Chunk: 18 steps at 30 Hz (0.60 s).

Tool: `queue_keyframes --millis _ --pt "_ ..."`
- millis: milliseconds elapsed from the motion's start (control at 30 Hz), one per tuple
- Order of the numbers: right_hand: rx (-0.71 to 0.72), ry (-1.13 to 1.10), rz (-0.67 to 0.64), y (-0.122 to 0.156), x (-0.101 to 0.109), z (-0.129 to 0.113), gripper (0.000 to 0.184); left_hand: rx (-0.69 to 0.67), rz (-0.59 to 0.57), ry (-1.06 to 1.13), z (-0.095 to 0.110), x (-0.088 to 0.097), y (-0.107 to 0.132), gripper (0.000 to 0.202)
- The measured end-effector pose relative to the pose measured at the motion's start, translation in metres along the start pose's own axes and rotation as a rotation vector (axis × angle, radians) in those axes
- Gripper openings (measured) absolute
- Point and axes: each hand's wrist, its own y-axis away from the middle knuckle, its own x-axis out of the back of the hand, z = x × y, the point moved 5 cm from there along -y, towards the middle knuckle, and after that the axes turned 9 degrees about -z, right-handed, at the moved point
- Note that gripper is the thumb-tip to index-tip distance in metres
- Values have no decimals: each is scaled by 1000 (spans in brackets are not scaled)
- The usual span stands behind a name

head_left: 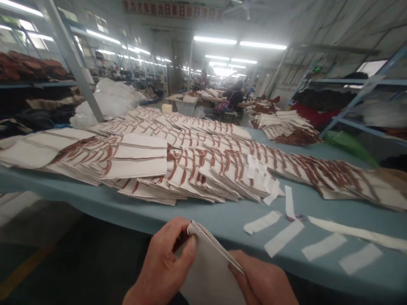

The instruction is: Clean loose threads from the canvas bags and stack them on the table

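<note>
A folded off-white fabric panel point(211, 264) with brown edging is held up in front of the table's near edge. My left hand point(167, 258) pinches its upper left corner between thumb and fingers. Along the right edge, my right hand point(259, 275) is closed on the layers, its fingertips partly hidden behind and inside them. Just beyond lie overlapping rows of similar off-white panels with brown strips point(190, 169). To the right, several short white strips point(284, 237) are scattered on the blue-green tabletop point(222, 214).
A long cream strip point(356, 231) runs toward the right edge. Further back are another panel pile point(289, 125), clear plastic wrapping point(104, 101) and a grey post point(74, 59). Shelves with dark material point(330, 99) stand at right. A person point(233, 97) sits in the distance.
</note>
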Motion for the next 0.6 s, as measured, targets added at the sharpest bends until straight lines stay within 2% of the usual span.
queue_keyframes --millis 67,167,267,367,400,467,533,600 --pt "11 54 1 5 -10 5 43 58 43 -2 -10 -7 2 12" --pt "-3 91 -39 13 -29 12 42 76 93 33 -24 -22 5 15" --pt "-56 109 56 21 -35 18 48 87 102 81 -33 -37 8 21" --pt "-64 154 130 27 -37 20 56 133 110 111 -39 -45 9 28" --pt "-45 174 131 28 -37 21 57 120 107 99 -38 -46 8 31" --pt "-12 196 137 30 -36 22 58 53 32 52 -34 -50 6 28" --pt "-38 183 184 33 -32 24 56 -23 -27 7 -30 -55 5 23" --pt "-115 125 247 37 -27 26 54 -77 9 -38 -29 -60 7 22"
